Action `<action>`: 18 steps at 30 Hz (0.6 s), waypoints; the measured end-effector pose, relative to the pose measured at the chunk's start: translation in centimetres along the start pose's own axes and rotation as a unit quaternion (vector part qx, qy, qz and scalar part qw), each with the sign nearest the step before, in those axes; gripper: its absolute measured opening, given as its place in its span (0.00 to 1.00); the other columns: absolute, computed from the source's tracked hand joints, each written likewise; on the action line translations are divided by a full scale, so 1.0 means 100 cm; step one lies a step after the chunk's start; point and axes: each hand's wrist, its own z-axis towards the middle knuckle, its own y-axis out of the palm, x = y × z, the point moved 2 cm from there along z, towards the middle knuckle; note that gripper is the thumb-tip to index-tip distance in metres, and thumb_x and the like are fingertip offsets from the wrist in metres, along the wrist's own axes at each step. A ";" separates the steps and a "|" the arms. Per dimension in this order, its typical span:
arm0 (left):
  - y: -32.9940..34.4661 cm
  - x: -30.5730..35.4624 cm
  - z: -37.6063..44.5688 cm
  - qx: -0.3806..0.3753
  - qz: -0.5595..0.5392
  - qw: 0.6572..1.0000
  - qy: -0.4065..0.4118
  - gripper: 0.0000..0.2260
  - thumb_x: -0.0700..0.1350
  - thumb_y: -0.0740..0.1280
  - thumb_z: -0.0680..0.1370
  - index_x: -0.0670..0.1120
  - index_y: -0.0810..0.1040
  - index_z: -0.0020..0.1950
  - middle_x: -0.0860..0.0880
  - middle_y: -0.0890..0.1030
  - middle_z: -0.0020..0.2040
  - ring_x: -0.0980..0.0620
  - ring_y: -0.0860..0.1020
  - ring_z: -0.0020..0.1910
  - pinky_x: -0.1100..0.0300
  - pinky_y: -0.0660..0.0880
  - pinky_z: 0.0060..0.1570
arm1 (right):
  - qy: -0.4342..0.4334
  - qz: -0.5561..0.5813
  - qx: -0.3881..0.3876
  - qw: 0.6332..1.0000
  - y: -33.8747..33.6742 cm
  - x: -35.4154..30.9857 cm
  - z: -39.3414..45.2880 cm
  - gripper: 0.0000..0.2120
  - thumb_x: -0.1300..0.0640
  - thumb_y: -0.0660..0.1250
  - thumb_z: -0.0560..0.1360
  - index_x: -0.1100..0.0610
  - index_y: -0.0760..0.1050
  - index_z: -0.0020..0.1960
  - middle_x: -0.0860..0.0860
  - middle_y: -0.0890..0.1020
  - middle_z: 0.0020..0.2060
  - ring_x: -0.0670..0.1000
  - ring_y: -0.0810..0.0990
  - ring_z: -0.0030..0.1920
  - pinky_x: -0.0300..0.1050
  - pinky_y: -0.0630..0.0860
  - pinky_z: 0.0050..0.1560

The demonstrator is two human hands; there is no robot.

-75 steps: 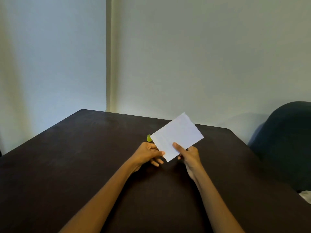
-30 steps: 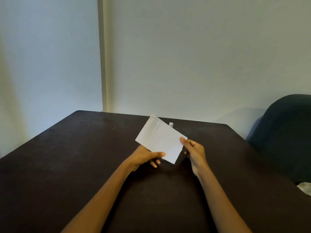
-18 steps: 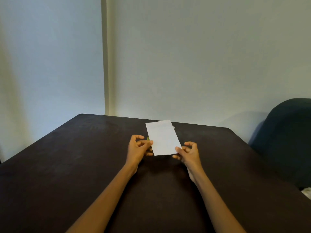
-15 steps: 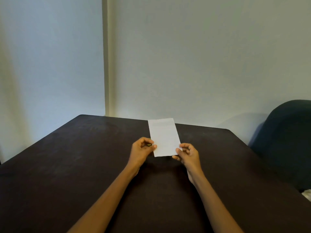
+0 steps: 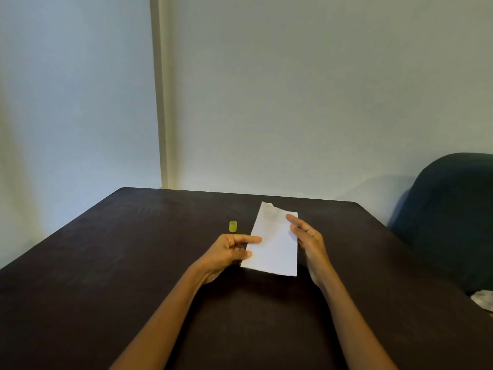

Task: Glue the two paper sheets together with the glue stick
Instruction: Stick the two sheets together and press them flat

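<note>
The white paper [image 5: 274,244] is a narrow upright rectangle low over the dark table [image 5: 106,276], at its middle; I cannot tell whether it is one sheet or two stacked. My left hand [image 5: 229,252] grips its left edge, index finger on top. My right hand [image 5: 306,236] lies flat against the right edge with straight, spread fingers. A small yellow-green cap [image 5: 233,226] stands on the table just left of the paper. Over the paper's top edge peeks a small white tip [image 5: 269,204], perhaps the glue stick; the rest is hidden.
A dark blue padded chair [image 5: 453,214] stands past the table's right edge. Something white and crumpled [image 5: 484,300] lies at the right border. Pale walls rise close behind the table's far edge.
The paper has turned from a tilted, raised hold to upright and lower over the table. My right hand has let go of the bottom corner and spread along the right edge. The cap is uncovered.
</note>
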 end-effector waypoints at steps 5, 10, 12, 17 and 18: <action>-0.001 -0.002 0.001 -0.011 -0.019 1.000 0.007 0.16 0.31 0.66 0.74 0.51 0.83 0.52 0.52 0.83 0.53 0.52 0.82 0.49 0.62 0.79 0.47 | -0.001 0.014 0.007 1.000 -0.001 0.002 0.002 0.14 0.53 0.64 0.76 0.46 0.76 0.61 0.45 0.74 0.63 0.46 0.73 0.60 0.40 0.71 0.55; -0.004 0.000 0.002 0.088 -0.016 0.995 0.039 0.15 0.34 0.68 0.74 0.52 0.82 0.53 0.45 0.81 0.54 0.49 0.82 0.48 0.59 0.80 0.44 | 0.024 0.020 -0.038 0.999 0.004 0.005 0.003 0.41 0.59 0.72 0.71 0.43 0.51 0.75 0.44 0.79 0.55 0.44 0.81 0.53 0.40 0.78 0.47; -0.003 0.003 0.001 0.110 -0.037 0.992 0.048 0.12 0.38 0.69 0.74 0.53 0.82 0.52 0.50 0.80 0.55 0.53 0.82 0.47 0.64 0.79 0.40 | 0.062 0.003 -0.078 0.995 0.011 0.009 -0.001 0.44 0.60 0.72 0.70 0.45 0.48 0.75 0.49 0.81 0.54 0.49 0.83 0.49 0.41 0.80 0.37; 0.004 0.003 -0.001 0.070 -0.021 0.996 0.047 0.19 0.58 0.67 0.69 0.50 0.82 0.55 0.51 0.79 0.58 0.51 0.78 0.57 0.60 0.77 0.52 | 0.064 -0.027 -0.104 0.992 0.022 0.013 -0.006 0.36 0.60 0.72 0.71 0.48 0.57 0.72 0.49 0.79 0.56 0.52 0.84 0.48 0.42 0.81 0.33; 0.005 0.005 -0.002 0.070 -0.030 0.996 0.047 0.21 0.59 0.67 0.69 0.49 0.82 0.56 0.50 0.80 0.58 0.50 0.78 0.56 0.58 0.77 0.53 | 0.062 -0.027 -0.109 0.992 0.022 0.013 -0.006 0.34 0.60 0.72 0.71 0.48 0.59 0.71 0.49 0.79 0.55 0.51 0.84 0.47 0.42 0.80 0.33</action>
